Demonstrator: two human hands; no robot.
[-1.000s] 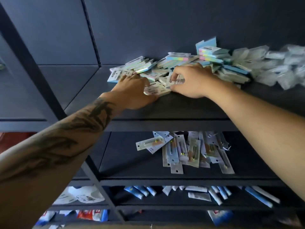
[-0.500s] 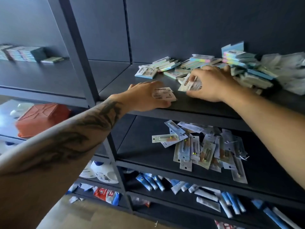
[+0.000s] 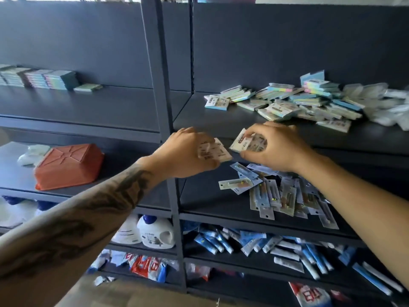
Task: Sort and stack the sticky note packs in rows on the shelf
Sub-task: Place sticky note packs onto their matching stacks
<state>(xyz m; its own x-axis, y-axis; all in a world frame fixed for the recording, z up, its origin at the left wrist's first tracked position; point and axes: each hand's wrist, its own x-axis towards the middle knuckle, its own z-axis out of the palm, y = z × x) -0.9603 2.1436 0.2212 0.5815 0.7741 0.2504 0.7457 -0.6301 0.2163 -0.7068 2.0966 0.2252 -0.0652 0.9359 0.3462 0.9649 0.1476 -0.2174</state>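
My left hand [image 3: 188, 151] holds a white sticky note pack [image 3: 215, 151] in front of the shelf edge. Just to its right, my right hand [image 3: 276, 149] grips another pack [image 3: 245, 144] with its fingers curled over it. Both packs are off the shelf, close together. A loose heap of sticky note packs [image 3: 285, 103] lies on the right part of the dark shelf [image 3: 221, 122]. On the left shelf section, neat stacks of packs [image 3: 39, 78] stand in a row, with one low stack [image 3: 87, 87] at the row's right end.
A dark upright post [image 3: 159, 69] divides the left and right shelf sections. Below lie carded pens [image 3: 283, 196], an upturned orange tray [image 3: 68, 165], white jugs [image 3: 155, 233] and tubes [image 3: 276, 247]. Clear wrapped packs [image 3: 387, 107] sit far right.
Both hands have drawn back from the heap toward me, each carrying a pack. The view has swung left, showing the stacked row on the left shelf.
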